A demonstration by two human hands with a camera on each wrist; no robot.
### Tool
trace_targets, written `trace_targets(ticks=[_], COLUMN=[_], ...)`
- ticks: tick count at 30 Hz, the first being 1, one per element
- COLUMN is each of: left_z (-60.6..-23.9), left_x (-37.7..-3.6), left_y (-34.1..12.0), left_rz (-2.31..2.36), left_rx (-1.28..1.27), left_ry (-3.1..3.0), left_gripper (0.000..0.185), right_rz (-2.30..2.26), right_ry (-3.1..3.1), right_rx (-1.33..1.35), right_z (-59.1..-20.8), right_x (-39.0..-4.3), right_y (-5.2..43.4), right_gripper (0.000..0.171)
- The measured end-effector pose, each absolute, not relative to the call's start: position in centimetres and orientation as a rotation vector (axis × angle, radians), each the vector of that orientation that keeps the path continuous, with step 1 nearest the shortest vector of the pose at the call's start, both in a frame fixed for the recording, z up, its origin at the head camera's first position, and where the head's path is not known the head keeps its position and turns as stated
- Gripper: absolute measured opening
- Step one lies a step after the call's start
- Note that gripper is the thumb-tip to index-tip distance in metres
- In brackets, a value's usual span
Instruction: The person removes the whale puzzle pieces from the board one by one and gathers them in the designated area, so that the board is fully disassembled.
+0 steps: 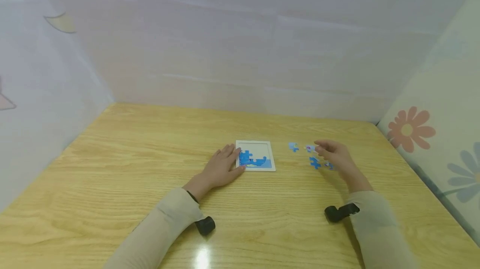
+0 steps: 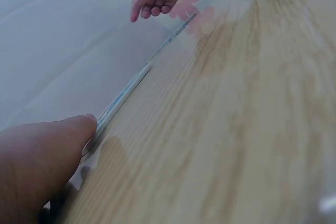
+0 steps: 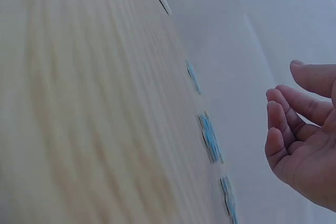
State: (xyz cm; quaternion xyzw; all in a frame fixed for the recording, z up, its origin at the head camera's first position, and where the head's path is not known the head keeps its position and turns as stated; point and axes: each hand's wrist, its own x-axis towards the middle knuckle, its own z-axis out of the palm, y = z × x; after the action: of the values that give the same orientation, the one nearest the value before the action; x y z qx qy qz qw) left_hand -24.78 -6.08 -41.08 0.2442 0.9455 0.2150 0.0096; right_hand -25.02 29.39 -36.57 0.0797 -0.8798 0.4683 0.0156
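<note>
A white square puzzle tray (image 1: pixel 262 169) lies flat on the table, with joined blue pieces (image 1: pixel 245 158) along its left and bottom. My left hand (image 1: pixel 221 167) rests at the tray's left side, fingers extended, thumb at the lower left corner. In the left wrist view that thumb (image 2: pixel 47 156) meets the tray's edge. My right hand (image 1: pixel 335 156) hovers over the loose pieces on the right, its fingers loosely bent. The right wrist view shows the thumb apart from the fingers and nothing held. Nearest it are a light piece with a pink spot (image 1: pixel 310 148) and a partly covered blue piece (image 1: pixel 328 165).
Another light blue piece (image 1: pixel 293 147) lies between the tray and the right hand, and a darker blue piece (image 1: pixel 314 162) sits just below. The wooden table (image 1: pixel 150 148) is bordered by a pale curtain (image 1: pixel 240 52) behind and printed flowers (image 1: pixel 406 129) at the right.
</note>
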Motion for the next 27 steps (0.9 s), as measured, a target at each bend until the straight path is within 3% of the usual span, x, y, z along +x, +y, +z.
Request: trace_targets(ticks=[27], left_z=[-41.3], left_x=[-25.3], left_y=[-6.8], left_rz=[0.522], left_rx=[0.682], left_ry=[2.993], left_gripper=[0.074], right_rz=[1.566], right_ry=[-2.828], right_rx=[0.405], right_z=[-36.9], right_x=[-28.3], right_y=[16.8], right_gripper=[0.044])
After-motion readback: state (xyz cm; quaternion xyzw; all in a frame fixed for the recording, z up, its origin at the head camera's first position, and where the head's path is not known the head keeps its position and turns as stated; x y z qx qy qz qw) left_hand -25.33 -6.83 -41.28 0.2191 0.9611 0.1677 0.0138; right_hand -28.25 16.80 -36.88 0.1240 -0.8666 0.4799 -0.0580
